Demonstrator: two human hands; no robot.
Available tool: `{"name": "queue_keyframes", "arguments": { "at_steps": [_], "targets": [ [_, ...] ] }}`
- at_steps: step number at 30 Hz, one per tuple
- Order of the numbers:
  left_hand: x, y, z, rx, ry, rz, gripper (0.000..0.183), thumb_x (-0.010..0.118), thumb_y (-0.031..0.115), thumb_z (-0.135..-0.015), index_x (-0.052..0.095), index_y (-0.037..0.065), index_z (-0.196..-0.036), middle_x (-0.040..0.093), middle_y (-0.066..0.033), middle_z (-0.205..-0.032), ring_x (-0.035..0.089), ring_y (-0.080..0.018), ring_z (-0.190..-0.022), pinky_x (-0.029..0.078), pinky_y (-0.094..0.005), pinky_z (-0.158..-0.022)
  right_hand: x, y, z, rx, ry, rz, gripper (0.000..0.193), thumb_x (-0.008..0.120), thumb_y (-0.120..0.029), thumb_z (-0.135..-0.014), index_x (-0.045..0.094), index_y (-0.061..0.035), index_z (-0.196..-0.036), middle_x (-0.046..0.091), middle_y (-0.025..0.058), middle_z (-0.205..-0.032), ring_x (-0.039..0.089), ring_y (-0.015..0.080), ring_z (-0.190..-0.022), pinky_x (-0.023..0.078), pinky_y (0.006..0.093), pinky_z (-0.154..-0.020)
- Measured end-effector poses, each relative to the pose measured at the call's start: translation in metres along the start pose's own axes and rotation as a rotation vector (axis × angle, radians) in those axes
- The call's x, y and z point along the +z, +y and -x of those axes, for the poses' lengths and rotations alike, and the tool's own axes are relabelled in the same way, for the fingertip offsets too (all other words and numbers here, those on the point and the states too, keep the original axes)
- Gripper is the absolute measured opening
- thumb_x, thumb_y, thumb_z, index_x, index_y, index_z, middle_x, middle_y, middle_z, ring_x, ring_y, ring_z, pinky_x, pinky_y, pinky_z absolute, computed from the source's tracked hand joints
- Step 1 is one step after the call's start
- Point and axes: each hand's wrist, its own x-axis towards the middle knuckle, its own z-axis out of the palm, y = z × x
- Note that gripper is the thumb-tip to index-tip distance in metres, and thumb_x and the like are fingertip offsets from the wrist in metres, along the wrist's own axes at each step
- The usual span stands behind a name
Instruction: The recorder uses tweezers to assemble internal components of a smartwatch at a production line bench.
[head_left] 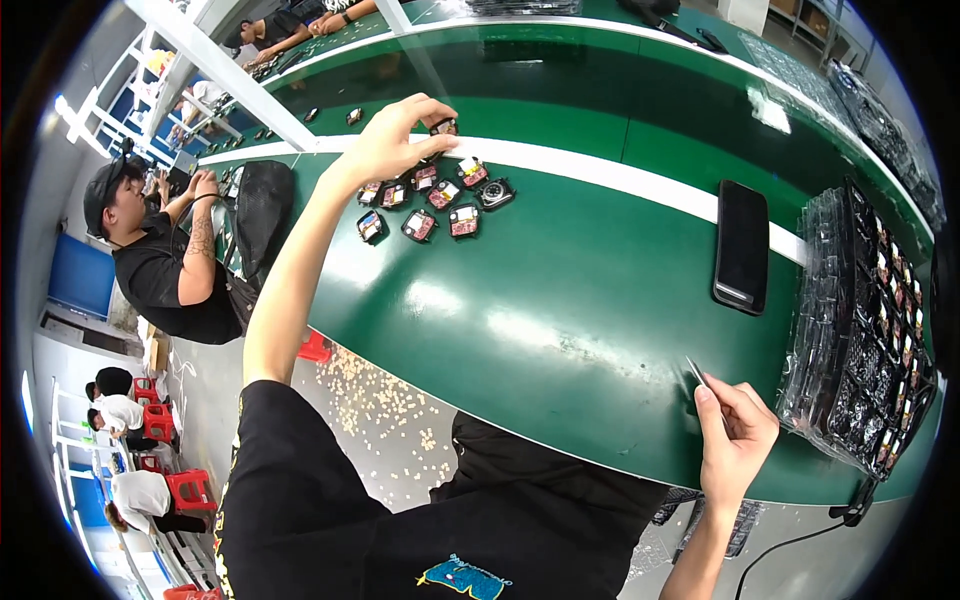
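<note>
My left hand [400,135] is stretched out to the far left of the green bench, its thumb and fingers closed around a small black watch case [445,127] with parts showing inside. Just below that hand lies a group of several similar open watch cases [443,194], with pinkish, white and yellow parts in them. One case [494,193] shows a round dark face. Near the front edge at the right, my right hand [735,432] pinches thin metal tweezers [692,370], whose tip points up and left over the bench.
A black phone [740,247] lies at the right beside a stack of clear and black trays [860,330] filled with watch parts. A white strip [590,180] divides the green bench [480,300] from a dark green belt [560,90]. A co-worker [165,250] sits at the left.
</note>
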Motion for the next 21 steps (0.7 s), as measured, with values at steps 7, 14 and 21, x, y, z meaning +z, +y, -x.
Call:
{"name": "queue_keyframes", "arguments": {
  "at_steps": [7,14,21],
  "targets": [
    [0.073,0.189,0.010,0.462,-0.284,0.197,0.045,0.085,0.034,-0.095,0.074,0.011,-0.133,0.068,-0.0079,-0.121,0.068,-0.0299,-0.109,0.056,-0.0418,-0.094,0.004,-0.001,-0.003,0.032,0.002,0.025,0.018,0.084,0.005,-0.093,0.084,0.0040,-0.110,0.059,-0.0035,-0.074,0.045,0.0006,-0.063,0.031,0.0210,-0.056],
    [0.112,0.214,0.006,0.555,-0.197,0.273,0.076,0.099,0.059,-0.066,0.077,0.010,-0.120,0.066,-0.0027,-0.106,0.063,-0.0250,-0.093,0.048,-0.0374,-0.082,0.006,-0.007,-0.006,0.034,0.018,0.053,0.016,0.085,0.002,-0.093,0.085,0.0038,-0.108,0.060,-0.0031,-0.073,0.045,0.0002,-0.062,0.030,0.0213,-0.055],
    [0.121,0.205,0.016,0.479,-0.205,0.420,0.053,0.096,0.027,-0.078,0.078,0.010,-0.126,0.068,-0.0031,-0.114,0.066,-0.0254,-0.103,0.046,-0.0367,-0.093,0.002,-0.003,-0.003,0.052,-0.002,0.055,0.016,0.086,0.001,-0.093,0.085,0.0032,-0.109,0.060,-0.0037,-0.073,0.044,-0.0003,-0.062,0.028,0.0207,-0.054]
  ]
}}
